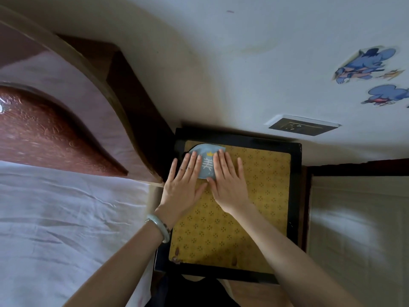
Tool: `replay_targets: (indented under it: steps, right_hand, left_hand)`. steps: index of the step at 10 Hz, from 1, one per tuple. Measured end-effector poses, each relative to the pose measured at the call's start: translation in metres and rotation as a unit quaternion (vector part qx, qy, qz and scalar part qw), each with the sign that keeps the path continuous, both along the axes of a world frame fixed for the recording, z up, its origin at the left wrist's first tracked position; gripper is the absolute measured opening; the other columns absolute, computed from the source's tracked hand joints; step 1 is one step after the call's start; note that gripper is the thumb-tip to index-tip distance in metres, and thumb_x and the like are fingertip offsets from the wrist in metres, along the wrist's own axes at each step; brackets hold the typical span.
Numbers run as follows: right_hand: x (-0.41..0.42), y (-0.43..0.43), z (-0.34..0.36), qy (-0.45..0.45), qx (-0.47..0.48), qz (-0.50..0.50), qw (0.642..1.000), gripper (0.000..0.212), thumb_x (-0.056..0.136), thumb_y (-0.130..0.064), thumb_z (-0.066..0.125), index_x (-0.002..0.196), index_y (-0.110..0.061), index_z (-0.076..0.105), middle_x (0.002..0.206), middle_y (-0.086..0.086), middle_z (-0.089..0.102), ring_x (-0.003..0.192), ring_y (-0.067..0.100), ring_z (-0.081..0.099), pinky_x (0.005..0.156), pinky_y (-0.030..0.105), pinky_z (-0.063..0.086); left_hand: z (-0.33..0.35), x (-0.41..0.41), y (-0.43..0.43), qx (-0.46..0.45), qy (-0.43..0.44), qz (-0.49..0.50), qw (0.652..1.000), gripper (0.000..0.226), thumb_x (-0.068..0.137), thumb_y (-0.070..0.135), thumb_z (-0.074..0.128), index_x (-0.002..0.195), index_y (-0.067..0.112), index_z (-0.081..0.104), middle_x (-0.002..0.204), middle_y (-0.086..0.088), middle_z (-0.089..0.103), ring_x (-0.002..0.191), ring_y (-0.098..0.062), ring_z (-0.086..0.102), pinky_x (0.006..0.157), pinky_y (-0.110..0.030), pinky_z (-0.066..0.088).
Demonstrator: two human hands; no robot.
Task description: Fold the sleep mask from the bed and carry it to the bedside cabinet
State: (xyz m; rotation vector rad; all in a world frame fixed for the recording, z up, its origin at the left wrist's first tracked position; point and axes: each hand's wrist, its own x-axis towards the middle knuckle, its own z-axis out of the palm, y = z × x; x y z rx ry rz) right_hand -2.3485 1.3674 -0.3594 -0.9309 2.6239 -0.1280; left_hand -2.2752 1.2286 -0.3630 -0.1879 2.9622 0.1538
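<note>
Pale-blue cloth, the sleep mask [207, 161], lies folded on the bedside cabinet [294, 196], under the fingers of the left hand [184, 181] and right hand [228, 181], both spread flat. Placing looks done; next, lift both palms straight off.

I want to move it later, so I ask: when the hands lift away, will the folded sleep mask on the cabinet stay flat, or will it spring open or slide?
The sleep mask looks like thin soft cloth, so probably floppy and light. Both the left hand and the right hand press it flat, so the fold may reopen. The patterned cabinet top looks smooth; a push could slide it.
</note>
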Motion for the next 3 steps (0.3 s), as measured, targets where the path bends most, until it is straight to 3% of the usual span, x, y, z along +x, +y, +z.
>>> replay_targets:
  steps: [1,2,3]
  right_hand:
    - [-0.001,-0.002,0.007,-0.022,0.011,-0.006,1.000,0.062,0.097,-0.045,0.013,0.147,-0.009,0.006,0.157,0.012,0.013,0.143,0.024,0.000,0.116,0.049,-0.002]
    - [-0.003,0.000,0.017,-0.048,-0.005,-0.014,0.999,0.062,0.097,-0.043,0.022,0.148,-0.014,0.001,0.159,0.011,0.005,0.144,0.024,-0.007,0.115,0.046,-0.008]
    - [-0.004,0.009,0.045,-0.131,-0.070,-0.084,0.985,0.067,0.096,-0.039,0.038,0.149,-0.019,0.003,0.160,0.009,0.004,0.146,0.024,-0.005,0.114,0.042,-0.009]
  left_hand:
    - [0.009,-0.002,0.002,-0.003,-0.019,0.009,1.000,0.068,0.095,0.050,0.031,0.146,0.005,0.031,0.151,-0.013,0.036,0.140,-0.025,0.033,0.115,-0.049,0.020]
    - [0.022,0.001,0.000,-0.007,-0.048,0.002,0.999,0.071,0.095,0.052,0.029,0.148,0.005,0.022,0.155,-0.012,0.028,0.143,-0.024,0.025,0.117,-0.046,0.016]
    - [0.041,0.009,-0.001,0.026,-0.075,-0.005,0.997,0.075,0.094,0.055,0.016,0.149,0.007,0.005,0.159,-0.012,0.012,0.147,-0.023,0.009,0.118,-0.042,0.003]
